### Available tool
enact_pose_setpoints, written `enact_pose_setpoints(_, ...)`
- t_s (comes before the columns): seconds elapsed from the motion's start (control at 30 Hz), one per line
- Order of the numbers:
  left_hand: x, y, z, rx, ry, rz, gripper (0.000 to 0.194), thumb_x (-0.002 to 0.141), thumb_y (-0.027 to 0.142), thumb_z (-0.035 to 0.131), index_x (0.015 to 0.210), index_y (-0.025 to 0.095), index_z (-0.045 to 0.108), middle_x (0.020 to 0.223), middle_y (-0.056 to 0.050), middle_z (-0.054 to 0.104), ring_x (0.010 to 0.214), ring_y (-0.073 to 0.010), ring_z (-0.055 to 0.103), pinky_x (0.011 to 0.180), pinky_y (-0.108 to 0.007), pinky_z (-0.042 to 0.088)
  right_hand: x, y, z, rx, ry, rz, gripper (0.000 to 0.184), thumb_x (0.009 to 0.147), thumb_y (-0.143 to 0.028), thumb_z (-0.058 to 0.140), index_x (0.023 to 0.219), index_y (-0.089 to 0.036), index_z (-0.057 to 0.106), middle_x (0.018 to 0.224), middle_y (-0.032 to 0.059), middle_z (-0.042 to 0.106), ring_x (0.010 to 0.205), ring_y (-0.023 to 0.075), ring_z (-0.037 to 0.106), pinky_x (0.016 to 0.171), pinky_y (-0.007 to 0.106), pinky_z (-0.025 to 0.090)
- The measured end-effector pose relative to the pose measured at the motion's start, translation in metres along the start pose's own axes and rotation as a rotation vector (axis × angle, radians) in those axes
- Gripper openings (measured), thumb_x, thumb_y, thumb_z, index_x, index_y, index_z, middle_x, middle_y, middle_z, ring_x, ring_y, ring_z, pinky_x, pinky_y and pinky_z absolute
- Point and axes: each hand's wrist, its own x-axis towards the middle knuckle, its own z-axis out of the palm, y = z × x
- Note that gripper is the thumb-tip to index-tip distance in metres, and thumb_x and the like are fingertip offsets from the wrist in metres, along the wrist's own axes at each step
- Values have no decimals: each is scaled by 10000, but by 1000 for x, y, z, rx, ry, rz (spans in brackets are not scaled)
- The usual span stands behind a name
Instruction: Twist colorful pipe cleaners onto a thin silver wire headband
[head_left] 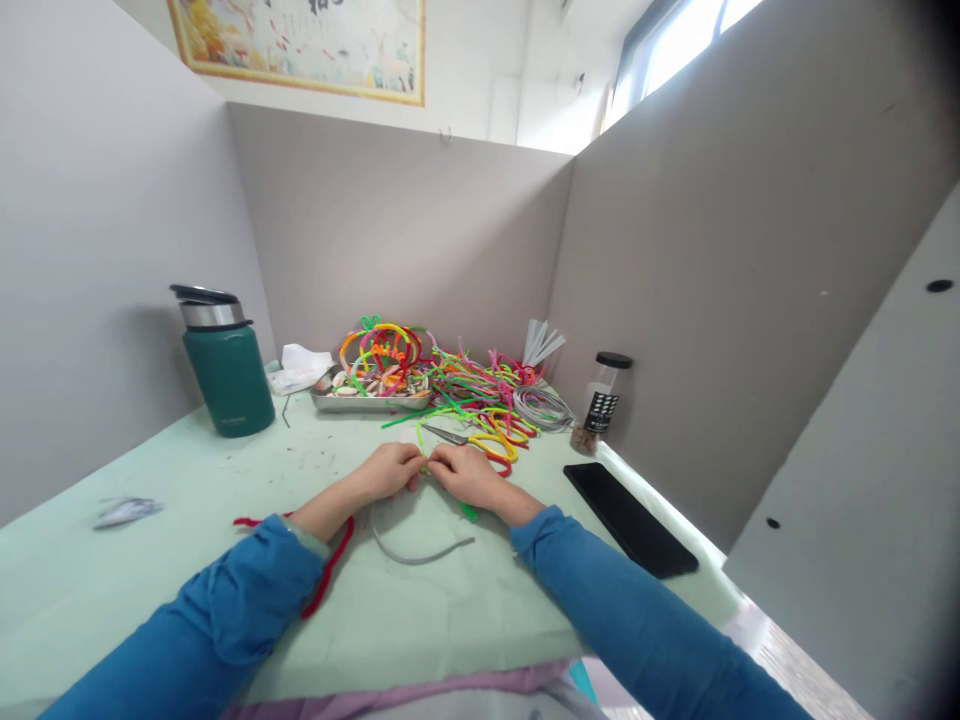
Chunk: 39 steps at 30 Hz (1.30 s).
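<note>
My left hand (391,470) and my right hand (465,474) meet over the middle of the table, fingertips pinched together. Between them is a light green pipe cleaner (421,436), its end sticking up past the fingers. A darker green end (469,512) shows under my right hand. Below the hands a grey strip (424,560) curves across the tabletop. A red pipe cleaner (330,578) lies bent beneath my left wrist. Just beyond my right hand are scissors (445,434), with pointed blades and yellow and red near the handles. The fingers hide most of what they hold.
At the back, a metal tray (371,403) holds colourful pipe-cleaner shapes, beside a pipe-cleaner heap (480,378) and coiled grey wire (541,408). A green bottle (229,375) stands left; a small jar (601,400) and black phone (630,518) are right. Grey partitions (405,220) enclose the table.
</note>
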Motion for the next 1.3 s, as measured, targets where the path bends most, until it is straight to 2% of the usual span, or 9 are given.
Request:
enact_pose_setpoints(0.4,-1,2,-1,7,-3,-4,343,774,405,334,578,173,492,397,35,419,367,-95,390,422,-206,304,0,0,0,3,-15,6,216,844,-302,425,859,-182,604,765,13,629,681,121,525,580,218,295)
enact_pose_setpoints(0.7,-2,3,-1,17,-10,-7,334,772,410,334,599,171,490,451,31,467,380,-89,406,425,-201,311,0,-1,-1,0,-20,13,205,838,-292,437,851,-181,610,742,10,622,666,120,522,579,218,297)
enact_pose_setpoints(0.87,-1,3,0,13,-9,-6,336,772,412,328,594,176,488,409,35,428,373,-98,396,422,-206,303,0,-1,-1,-5,-13,13,206,839,-295,433,852,-187,608,749,10,624,671,123,524,575,220,296)
enact_pose_setpoints(1.3,0,0,0,18,-4,24,321,767,398,330,587,174,473,491,22,485,386,-90,414,437,-208,315,-1,-1,-1,-6,-9,6,207,838,-300,435,861,-188,608,751,10,627,661,120,518,572,218,293)
